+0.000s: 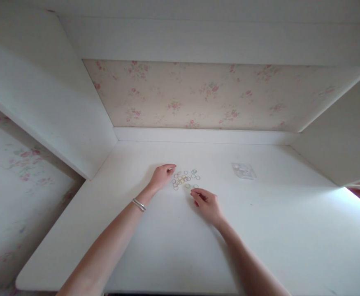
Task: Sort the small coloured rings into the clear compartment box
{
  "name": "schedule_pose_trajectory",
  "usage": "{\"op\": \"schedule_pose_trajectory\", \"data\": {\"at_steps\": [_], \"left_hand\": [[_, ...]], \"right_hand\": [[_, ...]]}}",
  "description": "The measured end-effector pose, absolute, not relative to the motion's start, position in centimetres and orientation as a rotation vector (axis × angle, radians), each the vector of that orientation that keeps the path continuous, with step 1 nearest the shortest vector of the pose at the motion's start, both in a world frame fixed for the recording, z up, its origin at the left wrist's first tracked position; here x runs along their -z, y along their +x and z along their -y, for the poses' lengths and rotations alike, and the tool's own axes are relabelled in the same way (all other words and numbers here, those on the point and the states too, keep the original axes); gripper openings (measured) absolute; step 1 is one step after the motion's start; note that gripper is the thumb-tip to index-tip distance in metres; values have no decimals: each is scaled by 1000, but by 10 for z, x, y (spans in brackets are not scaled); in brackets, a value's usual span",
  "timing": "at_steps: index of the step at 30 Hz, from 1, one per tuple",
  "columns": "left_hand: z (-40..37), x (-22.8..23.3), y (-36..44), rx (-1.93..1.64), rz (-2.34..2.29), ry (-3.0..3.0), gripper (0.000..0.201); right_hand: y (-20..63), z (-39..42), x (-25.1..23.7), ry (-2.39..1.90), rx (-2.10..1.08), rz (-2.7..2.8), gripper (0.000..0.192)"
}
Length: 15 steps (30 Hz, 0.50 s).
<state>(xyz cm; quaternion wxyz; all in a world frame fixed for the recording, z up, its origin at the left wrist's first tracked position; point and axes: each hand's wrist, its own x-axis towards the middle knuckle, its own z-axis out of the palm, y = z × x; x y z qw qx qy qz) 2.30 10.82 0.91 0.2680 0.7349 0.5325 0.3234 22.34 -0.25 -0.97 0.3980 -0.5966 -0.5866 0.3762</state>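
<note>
Several small thin rings [185, 179] in pale, brown and yellow tones lie in a loose cluster on the white desktop [161, 246]. They look like little elastic bands, though their material cannot be told. At the upper left of the cluster is my left hand [162, 176], thumb and forefinger pinched together, with a bracelet [139, 204] on the wrist. My right hand [207, 203] rests by the lower right side of the rings, its fingertips also closed in a pinch against the desktop. What either pinch holds, if anything, is too small to make out.
A clear plastic packet or small box [243, 170] lies to the right of the rings. White panels [68, 90] enclose the desk left and right, and a shelf [198, 39] overhangs it. Floral wallpaper [192, 96] covers the back wall.
</note>
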Motion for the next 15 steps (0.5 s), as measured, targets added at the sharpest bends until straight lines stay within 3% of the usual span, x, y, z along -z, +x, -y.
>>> {"op": "schedule_pose_trajectory", "data": {"at_steps": [4, 9, 15], "left_hand": [[-77, -15, 17, -969, -1424, 1895, 24], [-22, -19, 13, -796, -1346, 1596, 38], [-2, -20, 17, -648, -1277, 1658, 34]], "right_hand": [[224, 10, 4, -1484, -806, 1539, 32], [218, 13, 4, -1495, -772, 1638, 32], [217, 14, 4, -1515, -717, 1745, 32]]}}
